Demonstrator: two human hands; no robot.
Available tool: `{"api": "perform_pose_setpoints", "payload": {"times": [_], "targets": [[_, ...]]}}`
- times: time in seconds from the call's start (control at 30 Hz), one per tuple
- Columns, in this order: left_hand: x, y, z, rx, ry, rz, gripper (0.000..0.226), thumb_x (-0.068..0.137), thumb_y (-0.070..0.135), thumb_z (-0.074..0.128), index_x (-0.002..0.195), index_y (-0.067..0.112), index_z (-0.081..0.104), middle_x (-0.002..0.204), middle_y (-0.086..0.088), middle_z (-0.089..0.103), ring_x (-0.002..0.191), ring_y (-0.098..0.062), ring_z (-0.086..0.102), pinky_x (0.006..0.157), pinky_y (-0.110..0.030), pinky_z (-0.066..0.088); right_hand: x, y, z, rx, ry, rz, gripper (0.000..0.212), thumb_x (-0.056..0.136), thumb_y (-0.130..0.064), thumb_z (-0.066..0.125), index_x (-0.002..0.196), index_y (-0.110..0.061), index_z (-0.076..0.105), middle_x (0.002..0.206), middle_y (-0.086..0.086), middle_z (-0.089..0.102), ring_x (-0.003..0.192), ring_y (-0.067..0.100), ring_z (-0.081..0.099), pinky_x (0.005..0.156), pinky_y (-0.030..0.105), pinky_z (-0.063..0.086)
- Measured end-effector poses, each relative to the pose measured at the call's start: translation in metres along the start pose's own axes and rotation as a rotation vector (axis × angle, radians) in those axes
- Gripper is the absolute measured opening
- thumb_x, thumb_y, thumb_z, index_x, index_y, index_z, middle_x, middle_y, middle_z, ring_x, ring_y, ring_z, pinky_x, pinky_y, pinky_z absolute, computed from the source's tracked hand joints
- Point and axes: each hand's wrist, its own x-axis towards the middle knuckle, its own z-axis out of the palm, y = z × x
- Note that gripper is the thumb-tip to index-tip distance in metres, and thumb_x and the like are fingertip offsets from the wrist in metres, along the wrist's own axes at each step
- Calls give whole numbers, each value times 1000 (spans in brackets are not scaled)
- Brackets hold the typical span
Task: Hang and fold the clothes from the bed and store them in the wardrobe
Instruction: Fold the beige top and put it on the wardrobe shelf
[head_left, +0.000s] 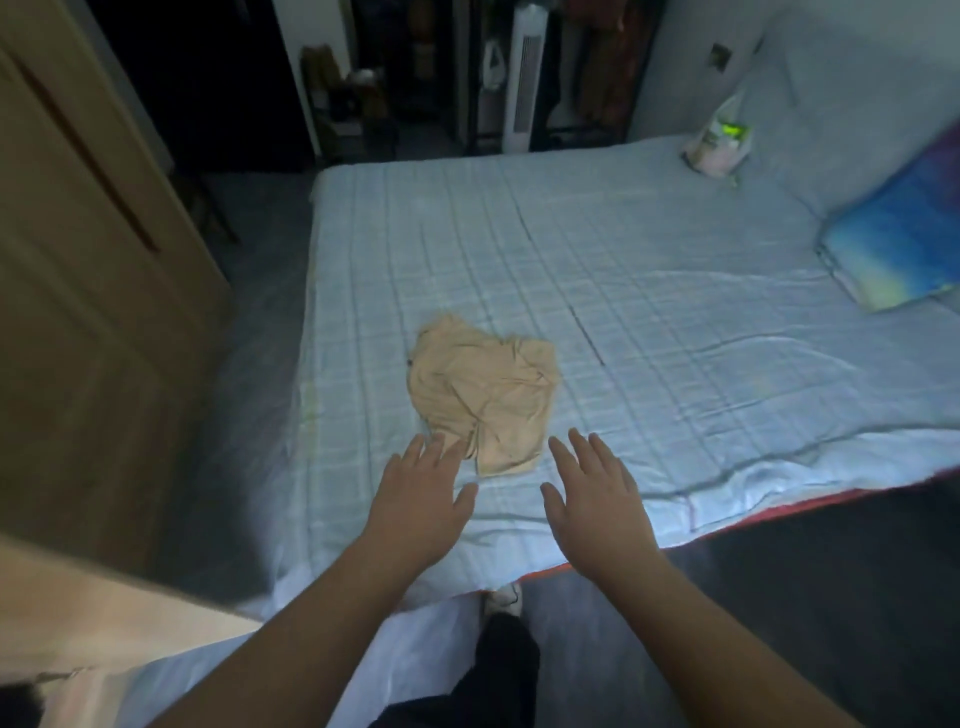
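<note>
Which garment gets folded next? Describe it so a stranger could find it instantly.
Start at the big bed with the pale blue checked sheet. Near its front edge, just beyond the left hand and right hand, lies a crumpled beige garment. It is the only tan cloth there; the blue pillow and plastic bag sit far off.

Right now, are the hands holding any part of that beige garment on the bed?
Nothing is held. Both hands are open, fingers spread: the left hand reaches the beige garment's near edge, the right hand is beside it over the bed sheet.
</note>
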Motion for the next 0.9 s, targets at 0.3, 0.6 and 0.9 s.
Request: {"api": "perform_pose_setpoints", "payload": {"times": [0.3, 0.6, 0.9], "targets": [[168, -34, 35, -120, -101, -78, 77, 86, 52, 15, 141, 12, 52, 144, -14, 53, 133, -37, 46, 106, -47, 40, 176, 41, 37, -11, -168, -55, 56, 102, -41, 40, 153, -20, 32, 161, 5, 28, 150, 27, 21, 119, 45, 26], [309, -55, 82, -196, -278, -203, 85, 78, 52, 7, 133, 7, 54, 135, -14, 55, 128, -34, 48, 110, -45, 35, 317, 89, 88, 11, -388, 23, 57, 102, -39, 38, 154, -21, 26, 162, 3, 24, 150, 24, 17, 119, 42, 24], [405, -54, 120, -360, -388, -373, 58, 98, 29, 47, 151, 10, 33, 151, -15, 38, 135, -33, 37, 108, -41, 38, 436, 139, 162, 63, -619, 72, 63, 94, -28, 50, 152, -19, 27, 155, 6, 33, 143, 26, 29, 110, 46, 38]]}}
